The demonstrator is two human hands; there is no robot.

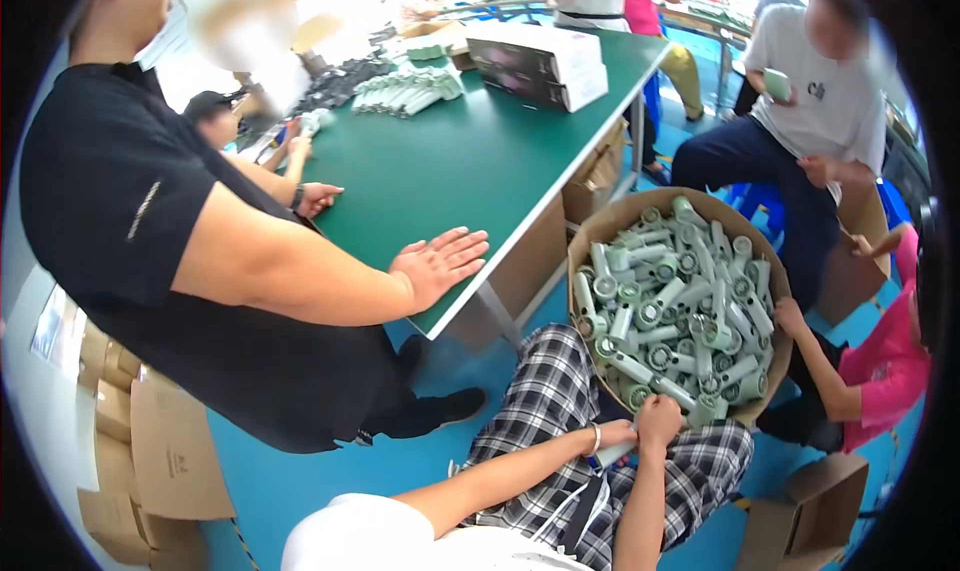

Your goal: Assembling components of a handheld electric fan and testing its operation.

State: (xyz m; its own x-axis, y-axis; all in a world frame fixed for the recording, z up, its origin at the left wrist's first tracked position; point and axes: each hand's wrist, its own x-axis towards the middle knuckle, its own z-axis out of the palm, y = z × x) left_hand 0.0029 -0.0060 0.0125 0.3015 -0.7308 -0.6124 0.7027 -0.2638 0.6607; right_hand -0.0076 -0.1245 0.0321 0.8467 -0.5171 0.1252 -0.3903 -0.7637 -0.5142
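Pale part (pixel 611 455) held low over the lap, just off the near side of the bin (pixel 600 221); mostly covered by fingers, so its finish and far end can't be read. Left hand (pixel 617 434) wrapped around it, grasping. Right hand (pixel 659 421) curled up close beside, nearer the bin; whether it grips the part too, cannot tell. Step in hand, by my reading: handling or checking one piece at close range, both hands together. Next move probably calls for a firm left hold while the right fingers turn or work the piece, wrists kept off the bin's rim. Inside the bin: a heap of pale green parts (pixel 680 316), tubes with round ends, lying every which way; lifting one could shift its neighbours. Right of the bin, a co-worker in pink (pixel 880 396), one hand at its rim. Beyond the bin, a seated co-worker in white (pixel 835 101) holding a small green thing (pixel 777 83). Left of and beyond the bin, the green bench (pixel 400 186), a co-worker in black (pixel 110 201) leaning a flat palm on it.
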